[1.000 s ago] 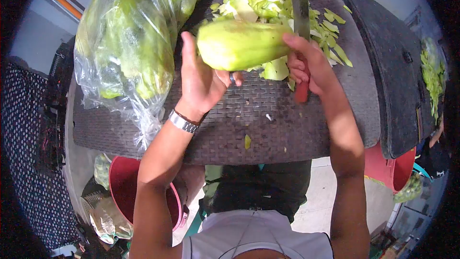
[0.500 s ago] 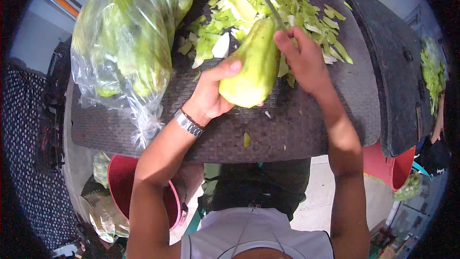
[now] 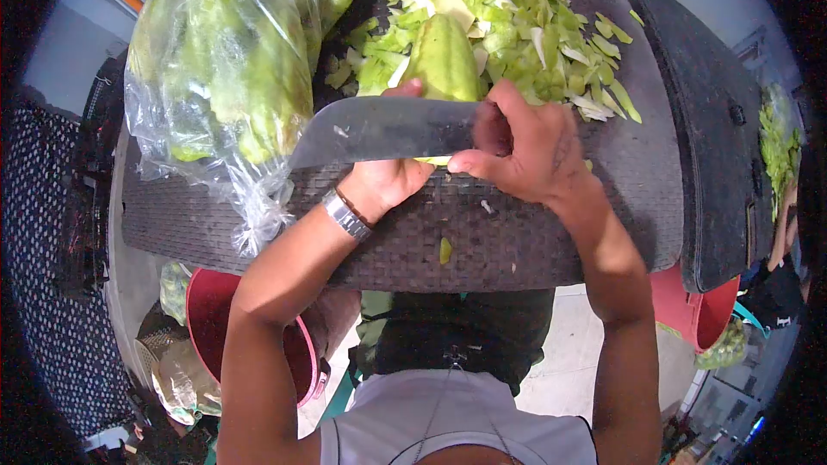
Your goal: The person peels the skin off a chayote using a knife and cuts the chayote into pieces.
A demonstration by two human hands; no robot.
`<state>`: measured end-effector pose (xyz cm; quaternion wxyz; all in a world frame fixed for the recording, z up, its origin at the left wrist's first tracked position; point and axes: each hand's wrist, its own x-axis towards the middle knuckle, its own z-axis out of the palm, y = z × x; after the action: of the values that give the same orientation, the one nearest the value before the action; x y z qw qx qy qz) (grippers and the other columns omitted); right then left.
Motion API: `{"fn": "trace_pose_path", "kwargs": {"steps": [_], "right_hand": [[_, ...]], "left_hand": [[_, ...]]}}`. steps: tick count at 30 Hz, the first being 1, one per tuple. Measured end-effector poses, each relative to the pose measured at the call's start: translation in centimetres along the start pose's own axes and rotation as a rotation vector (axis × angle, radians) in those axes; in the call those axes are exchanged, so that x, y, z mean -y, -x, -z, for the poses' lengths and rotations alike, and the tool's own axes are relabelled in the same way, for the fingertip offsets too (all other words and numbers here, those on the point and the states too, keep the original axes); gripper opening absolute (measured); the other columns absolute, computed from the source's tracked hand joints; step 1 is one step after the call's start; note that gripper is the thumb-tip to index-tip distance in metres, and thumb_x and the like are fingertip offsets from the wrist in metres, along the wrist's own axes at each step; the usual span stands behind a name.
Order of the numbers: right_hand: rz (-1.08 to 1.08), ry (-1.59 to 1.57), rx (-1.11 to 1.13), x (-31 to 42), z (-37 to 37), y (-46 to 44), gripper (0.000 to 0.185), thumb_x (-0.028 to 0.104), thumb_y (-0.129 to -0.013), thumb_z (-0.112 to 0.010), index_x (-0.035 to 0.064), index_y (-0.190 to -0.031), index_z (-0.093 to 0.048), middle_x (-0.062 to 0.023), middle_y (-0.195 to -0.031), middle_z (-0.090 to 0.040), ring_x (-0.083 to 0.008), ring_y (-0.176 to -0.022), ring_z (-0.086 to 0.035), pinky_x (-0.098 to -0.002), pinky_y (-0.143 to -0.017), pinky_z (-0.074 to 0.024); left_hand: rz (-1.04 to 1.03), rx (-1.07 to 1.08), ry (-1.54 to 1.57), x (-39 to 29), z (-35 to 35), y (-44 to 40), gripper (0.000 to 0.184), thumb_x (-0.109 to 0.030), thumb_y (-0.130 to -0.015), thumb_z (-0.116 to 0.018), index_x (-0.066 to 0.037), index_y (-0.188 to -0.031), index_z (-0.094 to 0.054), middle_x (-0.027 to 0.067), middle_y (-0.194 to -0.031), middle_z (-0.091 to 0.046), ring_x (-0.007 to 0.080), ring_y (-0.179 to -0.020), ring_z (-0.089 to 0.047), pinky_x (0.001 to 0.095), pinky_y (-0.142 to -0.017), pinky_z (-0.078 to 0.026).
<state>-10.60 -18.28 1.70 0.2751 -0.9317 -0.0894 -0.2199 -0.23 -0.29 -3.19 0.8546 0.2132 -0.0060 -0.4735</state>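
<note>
A pale green, pear-shaped fruit, apparently a green papaya (image 3: 444,60), is in my left hand (image 3: 388,179), with its narrower end pointing away from me. My left fingers and palm are closed about its near end, partly hidden by the blade. My right hand (image 3: 538,142) grips a broad knife (image 3: 379,131). The curved, dark grey blade lies crosswise over the near end of the papaya, its tip to the left. The knife's handle is mostly hidden in my fingers. Beyond the papaya spreads a pile of green and white peelings (image 3: 525,17).
At left on the dark woven table (image 3: 517,250) stands a knotted clear plastic bag (image 3: 233,69) of green fruit. A black chair back or panel (image 3: 698,120) stands at the right. Red buckets (image 3: 211,310) are below the table edge.
The knife has swung from pointing away to lying crosswise, its tip leftward. My right hand has come nearer and turned. The papaya now points more straight away from me.
</note>
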Motion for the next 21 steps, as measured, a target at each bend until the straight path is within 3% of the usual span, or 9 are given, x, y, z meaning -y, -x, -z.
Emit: {"fn": "trace_pose_path", "kwargs": {"steps": [4, 7, 10, 13, 14, 16, 21], "right_hand": [[-0.013, -0.02, 0.003, 0.3, -0.4, 0.1, 0.066, 0.066, -0.078, -0.079, 0.0064, -0.088, -0.051, -0.0014, -0.059, -0.058, -0.0228, -0.051, -0.064, -0.0359, -0.052, -0.051], [-0.002, 0.024, 0.017, 0.2, -0.4, 0.1, 0.067, 0.067, -0.078, -0.078, 0.0068, -0.087, -0.05, -0.0002, -0.058, -0.058, -0.0216, -0.05, -0.063, -0.0351, -0.051, -0.0503], [0.025, 0.026, 0.025, 0.2, 0.1, 0.1, 0.068, 0.07, -0.078, -0.076, 0.0072, -0.086, -0.052, -0.0016, -0.06, -0.058, -0.0211, -0.051, -0.063, -0.0355, -0.052, -0.05], [-0.066, 0.045, 0.01, -1.5, 1.3, -0.3, 0.065, 0.069, -0.085, -0.071, 0.0055, -0.088, -0.056, -0.0062, -0.063, -0.06, -0.0235, -0.057, -0.063, -0.0376, -0.057, -0.0496], [-0.139, 0.061, -0.032, -3.0, 1.8, -0.4, 0.065, 0.07, -0.085, -0.069, 0.0054, -0.085, -0.057, -0.0078, -0.063, -0.061, -0.0261, -0.058, -0.064, -0.0395, -0.057, -0.0498], [-0.277, 0.109, -0.12, -5.9, 3.1, -1.0, 0.067, 0.071, -0.087, -0.067, 0.0051, -0.08, -0.059, -0.0109, -0.063, -0.062, -0.0312, -0.059, -0.065, -0.0433, -0.058, -0.0502], [-0.29, -0.079, -0.189, -4.3, 3.2, -1.2, 0.062, 0.065, -0.09, -0.068, 0.004, -0.081, -0.059, -0.0124, -0.063, -0.062, -0.0313, -0.058, -0.063, -0.0418, -0.058, -0.049]], "left_hand": [[-0.017, 0.014, -0.11, 0.1, 0.3, -0.3, 0.063, -0.049, -0.101, -0.052, -0.001, -0.142, -0.051, 0.0214, -0.133, -0.064, 0.0345, -0.12, -0.064, 0.0477, -0.11, -0.048], [0.012, 0.011, -0.11, 0.1, 0.5, -0.5, 0.067, -0.051, -0.099, -0.052, -0.001, -0.143, -0.05, 0.0211, -0.133, -0.065, 0.0351, -0.12, -0.064, 0.0476, -0.109, -0.048], [0.043, 0.009, -0.095, -0.1, 0.4, -0.2, 0.07, -0.053, -0.097, -0.054, 0.0, -0.142, -0.05, 0.0219, -0.132, -0.065, 0.0365, -0.119, -0.065, 0.0501, -0.104, -0.052], [-0.027, 0.255, 0.093, -0.1, 0.8, 0.8, 0.075, -0.056, -0.094, -0.056, 0.001, -0.142, -0.049, 0.0245, -0.129, -0.065, 0.0406, -0.113, -0.066, 0.0529, -0.096, -0.056], [-0.069, 0.165, -0.342, -0.8, 0.3, 0.5, 0.081, -0.058, -0.09, -0.059, 0.002, -0.144, -0.047, 0.0267, -0.127, -0.064, 0.044, -0.106, -0.068, 0.0545, -0.086, -0.06], [-0.061, 0.235, -0.406, -1.0, -1.0, 1.1, 0.085, -0.059, -0.088, -0.061, 0.001, -0.146, -0.044, 0.0273, -0.128, -0.062, 0.0454, -0.102, -0.068, 0.0541, -0.081, -0.061], [-0.051, 0.227, -0.311, -0.3, -1.9, 1.2, 0.078, -0.052, -0.093, -0.058, -0.001, -0.149, -0.042, 0.0247, -0.131, -0.062, 0.0436, -0.105, -0.068, 0.0548, -0.082, -0.061]]}}
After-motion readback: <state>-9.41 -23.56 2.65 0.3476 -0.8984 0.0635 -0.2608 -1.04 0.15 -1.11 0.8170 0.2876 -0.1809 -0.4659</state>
